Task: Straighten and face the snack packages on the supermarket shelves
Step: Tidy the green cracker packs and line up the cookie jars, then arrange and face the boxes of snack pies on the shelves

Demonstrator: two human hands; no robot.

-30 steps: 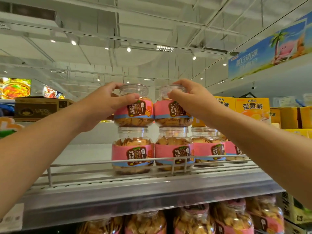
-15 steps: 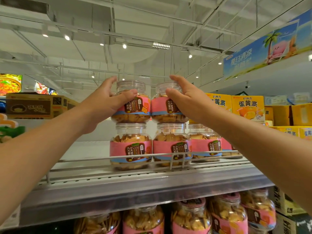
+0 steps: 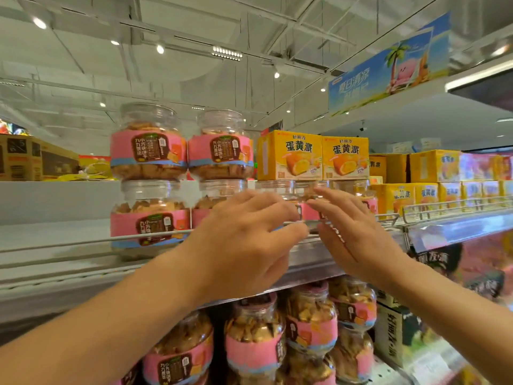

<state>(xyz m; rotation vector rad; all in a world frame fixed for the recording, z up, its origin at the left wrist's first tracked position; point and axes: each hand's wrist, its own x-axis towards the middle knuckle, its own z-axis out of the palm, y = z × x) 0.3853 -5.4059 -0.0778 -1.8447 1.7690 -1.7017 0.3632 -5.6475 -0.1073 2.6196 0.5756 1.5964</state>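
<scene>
Two clear biscuit jars with pink labels, the upper left jar (image 3: 148, 151) and the upper right jar (image 3: 220, 152), stand stacked on two like jars (image 3: 150, 220) on the top shelf, labels facing out. No hand touches them. My left hand (image 3: 244, 234) and my right hand (image 3: 352, 232) are lower and to the right, on either side of a third jar (image 3: 305, 211) in the bottom row, which they mostly hide. The fingers of both hands are spread and only lightly bent. I see no clear grip on the jar.
A thin wire rail (image 3: 83, 241) runs along the shelf front. Yellow cake boxes (image 3: 290, 155) stand on jars to the right, with more boxes (image 3: 433, 166) beyond. Several pink-labelled jars (image 3: 255, 343) fill the shelf below. A blue banner (image 3: 388, 70) hangs above.
Both hands let go of the two upper jars and dropped down and right to the third jar in the bottom row. My view shifted right and closer.
</scene>
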